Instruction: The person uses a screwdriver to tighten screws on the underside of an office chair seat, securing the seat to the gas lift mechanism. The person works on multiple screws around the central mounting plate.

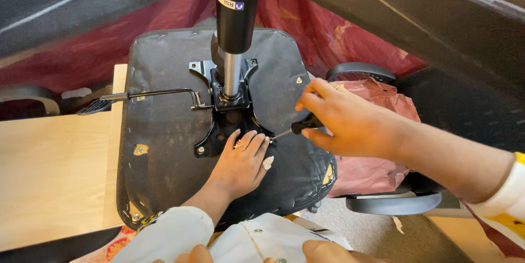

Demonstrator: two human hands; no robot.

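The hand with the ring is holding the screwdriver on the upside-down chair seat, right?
Not quite. The left hand, which wears the ring, lies flat on the underside of the chair seat. The right hand holds the screwdriver, its tip at the black metal plate. The head view shows this.

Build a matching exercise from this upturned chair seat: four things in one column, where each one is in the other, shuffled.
Things:
1. left hand
2. right hand
3. screwdriver
4. lever rod

Places:
A. sticks out sideways from the metal plate toward the wooden board
B. gripped, tip down at the plate's edge
C. flat on the seat underside, fingers on the plate
D. wrapped around the black handle

Pairs: 1-C, 2-D, 3-B, 4-A
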